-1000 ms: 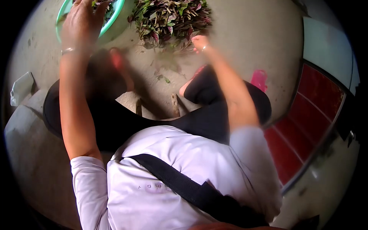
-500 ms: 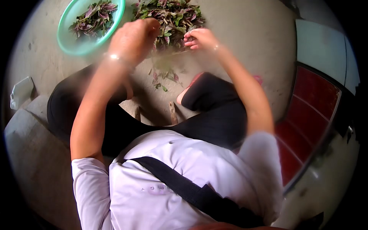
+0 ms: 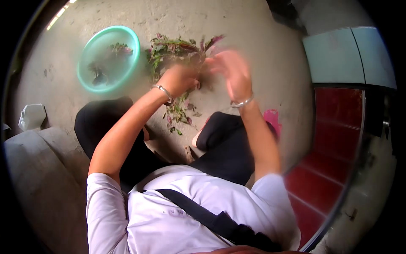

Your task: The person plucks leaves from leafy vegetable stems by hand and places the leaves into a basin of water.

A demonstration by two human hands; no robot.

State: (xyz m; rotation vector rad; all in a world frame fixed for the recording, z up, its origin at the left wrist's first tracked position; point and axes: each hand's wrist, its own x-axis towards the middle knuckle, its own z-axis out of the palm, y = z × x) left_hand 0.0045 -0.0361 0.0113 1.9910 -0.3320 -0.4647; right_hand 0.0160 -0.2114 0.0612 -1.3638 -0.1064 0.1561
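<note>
A loose pile of purple-and-green amaranth point(image 3: 163, 53) lies on the concrete floor ahead of me. My left hand point(image 3: 179, 79), with a silver bangle on its wrist, is at the near side of the pile, fingers curled in around an amaranth sprig point(image 3: 211, 41). Part of that sprig is hidden and smeared. To its right, my right hand point(image 3: 233, 72) is blurred, its fingers stretched toward the sprig and spread. Whether they touch it I cannot tell. Small torn leaves point(image 3: 179, 114) lie below my left hand.
A pale green basin point(image 3: 136, 63) with some blurred leaves in it stands on the left. A translucent plastic container point(image 3: 31, 116) lies farther left. Red tiles point(image 3: 338, 106) and pale panels point(image 3: 334, 55) border the right side. A pink object point(image 3: 272, 120) is beside my right knee.
The view has tilted, so the basin and pile sit lower in it. My hands have come closer together, and my right hand has changed from curled fingers to stretched ones.
</note>
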